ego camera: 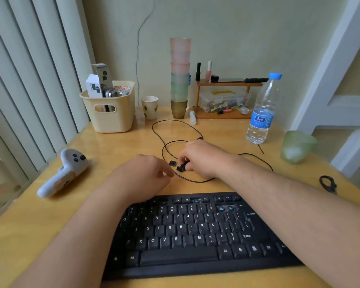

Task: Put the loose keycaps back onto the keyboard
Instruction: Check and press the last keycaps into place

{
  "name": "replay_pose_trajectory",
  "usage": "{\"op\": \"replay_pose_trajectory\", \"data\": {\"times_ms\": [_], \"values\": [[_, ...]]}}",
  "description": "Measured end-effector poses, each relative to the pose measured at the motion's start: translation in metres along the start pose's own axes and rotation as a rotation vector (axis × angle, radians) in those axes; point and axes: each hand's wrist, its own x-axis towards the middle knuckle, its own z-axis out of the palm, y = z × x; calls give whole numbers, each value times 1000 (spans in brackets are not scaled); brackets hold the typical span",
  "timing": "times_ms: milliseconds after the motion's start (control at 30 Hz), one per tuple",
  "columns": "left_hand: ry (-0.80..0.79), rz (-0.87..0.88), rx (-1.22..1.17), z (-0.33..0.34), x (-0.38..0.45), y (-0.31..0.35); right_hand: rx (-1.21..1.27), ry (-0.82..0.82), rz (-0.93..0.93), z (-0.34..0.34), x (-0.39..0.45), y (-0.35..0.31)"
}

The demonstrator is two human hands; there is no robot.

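A black keyboard [195, 231] lies at the near edge of the wooden desk [116, 146]. Bare blue switch posts show at two empty spots in its number row [225, 208] and at one in the function row [196, 201]. Beyond it, small black keycaps lie inside a loop of black cable. My right hand [202, 157] pinches one keycap [182, 167] there with its fingertips. Another keycap [172, 162] lies loose just to the left. My left hand [146, 173] hovers beside them with loosely curled fingers, and I see nothing held in it.
A white handheld device [64, 173] lies at the left. A cream basket [110, 109], a paper cup [150, 107], stacked cups [180, 77], a small wooden shelf [224, 96], a water bottle [262, 113] and a green glass [295, 146] stand along the back and right. A black clip [327, 183] lies right.
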Motion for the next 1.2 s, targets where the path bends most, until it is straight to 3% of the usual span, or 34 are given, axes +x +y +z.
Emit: {"op": "replay_pose_trajectory", "data": {"times_ms": [133,233,333,433,667,900,1200], "values": [[-7,6,1,-2,-1,2,-104,-57,-43,-9,-15,1],[34,23,-19,-5,-3,5,1,8,6,-18,-35,6],[192,93,-145,-7,-6,15,533,164,117,-24,-63,5],[333,180,-325,-7,-13,34,1079,196,138,-14,-85,0],[511,258,-395,3,-16,55,1509,139,151,-2,-103,4],[499,215,-539,6,-17,57,1545,76,123,-1,-106,2],[459,189,-538,6,-18,57,1514,236,48,-2,-108,3]]}}
